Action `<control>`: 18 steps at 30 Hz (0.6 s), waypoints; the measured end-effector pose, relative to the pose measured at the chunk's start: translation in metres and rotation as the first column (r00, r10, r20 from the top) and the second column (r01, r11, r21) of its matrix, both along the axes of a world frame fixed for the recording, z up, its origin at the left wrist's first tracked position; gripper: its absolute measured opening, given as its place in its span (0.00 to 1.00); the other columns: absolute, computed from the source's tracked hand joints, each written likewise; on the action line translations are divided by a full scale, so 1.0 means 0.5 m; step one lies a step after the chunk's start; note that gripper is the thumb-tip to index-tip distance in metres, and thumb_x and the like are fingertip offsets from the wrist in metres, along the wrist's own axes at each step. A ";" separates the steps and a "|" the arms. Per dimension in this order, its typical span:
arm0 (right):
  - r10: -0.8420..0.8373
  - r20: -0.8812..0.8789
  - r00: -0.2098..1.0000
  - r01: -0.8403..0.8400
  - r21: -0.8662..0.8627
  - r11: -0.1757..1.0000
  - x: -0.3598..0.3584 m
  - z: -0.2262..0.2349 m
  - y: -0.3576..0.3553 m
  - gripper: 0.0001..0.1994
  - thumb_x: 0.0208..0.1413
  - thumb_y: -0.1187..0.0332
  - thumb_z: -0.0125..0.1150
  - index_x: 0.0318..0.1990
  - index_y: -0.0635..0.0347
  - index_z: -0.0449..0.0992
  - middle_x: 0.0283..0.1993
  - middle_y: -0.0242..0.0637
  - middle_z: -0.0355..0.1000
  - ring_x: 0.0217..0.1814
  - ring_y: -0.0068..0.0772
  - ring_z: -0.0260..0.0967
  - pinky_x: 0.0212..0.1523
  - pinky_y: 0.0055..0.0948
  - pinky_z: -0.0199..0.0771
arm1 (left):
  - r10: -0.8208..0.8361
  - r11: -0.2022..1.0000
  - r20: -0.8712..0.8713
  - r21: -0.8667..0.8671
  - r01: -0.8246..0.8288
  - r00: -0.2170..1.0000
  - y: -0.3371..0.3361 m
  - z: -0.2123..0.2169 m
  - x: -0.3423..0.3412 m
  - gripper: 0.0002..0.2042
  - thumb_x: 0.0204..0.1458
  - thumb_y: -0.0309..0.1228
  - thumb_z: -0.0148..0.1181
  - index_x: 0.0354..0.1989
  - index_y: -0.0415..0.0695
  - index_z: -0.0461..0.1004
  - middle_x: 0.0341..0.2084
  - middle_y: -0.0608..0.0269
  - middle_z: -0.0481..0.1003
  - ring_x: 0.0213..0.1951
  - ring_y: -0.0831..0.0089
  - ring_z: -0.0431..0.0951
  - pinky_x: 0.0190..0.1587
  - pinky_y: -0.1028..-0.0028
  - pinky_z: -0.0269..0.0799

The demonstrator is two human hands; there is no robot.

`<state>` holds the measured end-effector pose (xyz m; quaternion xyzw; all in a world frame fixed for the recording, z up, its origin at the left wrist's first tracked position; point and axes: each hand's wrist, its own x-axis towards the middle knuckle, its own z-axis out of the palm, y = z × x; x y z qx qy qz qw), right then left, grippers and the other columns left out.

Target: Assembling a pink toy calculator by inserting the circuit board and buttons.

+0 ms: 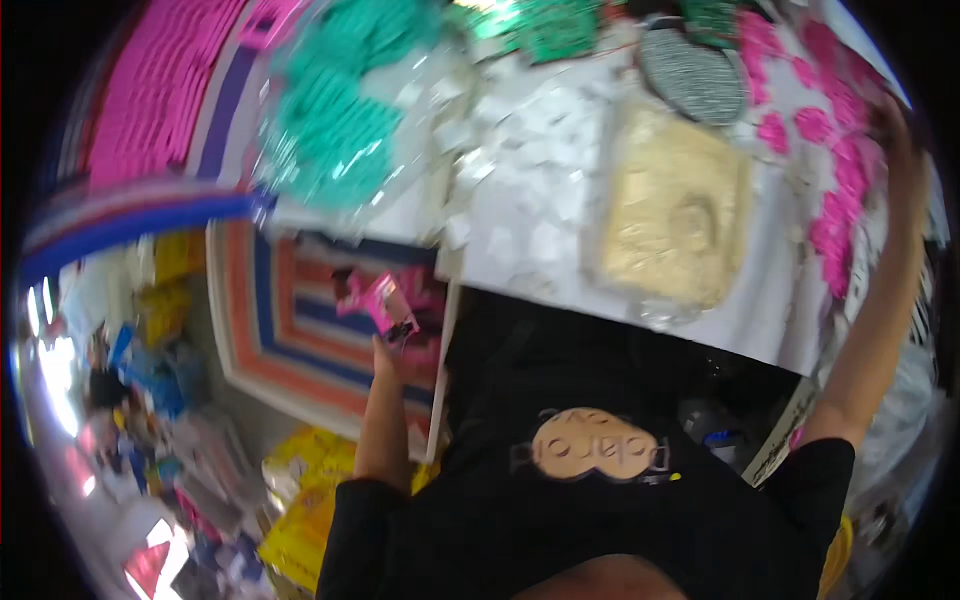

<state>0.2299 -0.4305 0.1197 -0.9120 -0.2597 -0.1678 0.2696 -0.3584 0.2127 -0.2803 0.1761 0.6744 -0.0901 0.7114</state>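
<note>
Your left hand (385, 350) has its grip clamped on a pink packet (390, 305) over a striped box (300, 320) beside the white tabletop (760, 320); your right hand (895, 125) is blurred, its grip unclear.

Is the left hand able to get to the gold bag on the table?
Probably not right away: the left hand holds a pink packet low beside the table, and the gold bag lies further right.
</note>
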 end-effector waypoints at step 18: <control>0.050 -0.700 0.713 0.063 0.135 0.989 -0.028 -0.022 0.023 0.19 0.56 0.72 0.66 0.55 0.65 0.75 0.41 0.36 0.80 0.44 0.24 0.77 0.46 0.28 0.77 | -0.841 -0.366 -0.459 0.873 -0.321 -0.289 -0.499 0.631 0.701 0.11 0.48 0.34 0.71 0.31 0.47 0.73 0.26 0.61 0.71 0.27 0.61 0.77 0.24 0.65 0.69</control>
